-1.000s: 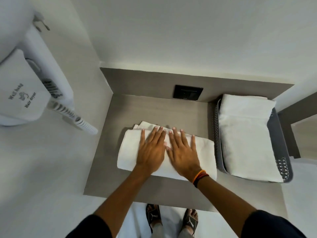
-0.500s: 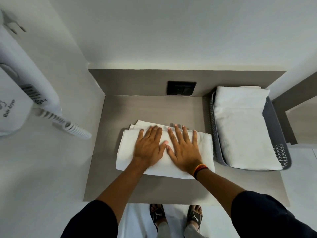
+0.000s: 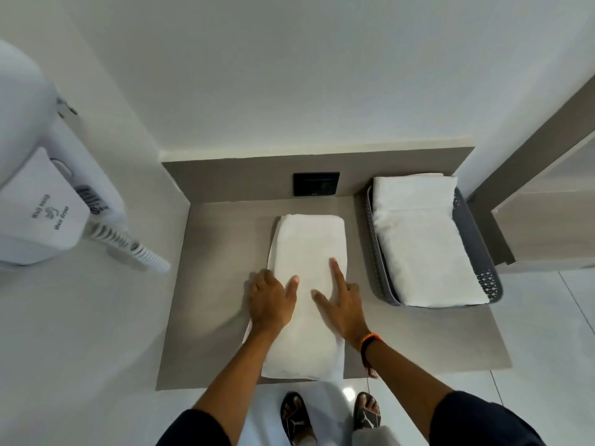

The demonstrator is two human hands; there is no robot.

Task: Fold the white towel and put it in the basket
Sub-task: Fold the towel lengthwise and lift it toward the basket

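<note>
The folded white towel (image 3: 307,246) lies as a long narrow strip on the grey counter (image 3: 219,284), running from the front edge toward the wall. My left hand (image 3: 270,300) holds its left edge, thumb on top and fingers curled down the side. My right hand (image 3: 343,307) is on the right half, index finger and thumb spread on top, the other fingers curled over the right edge. The grey perforated basket (image 3: 474,243) stands to the right of the towel, apart from it, with another folded white towel (image 3: 421,246) inside.
A white wall hair dryer (image 3: 38,204) with a coiled cord (image 3: 128,246) hangs on the left wall. A black socket plate (image 3: 316,184) sits on the back panel. A wooden ledge (image 3: 544,226) juts out at the right. My sandalled feet (image 3: 331,416) stand below the counter's front edge.
The towel lay crosswise with both palms flat on it; now it lies lengthwise and narrower, and my hands have shifted to its left and right edges near the front.
</note>
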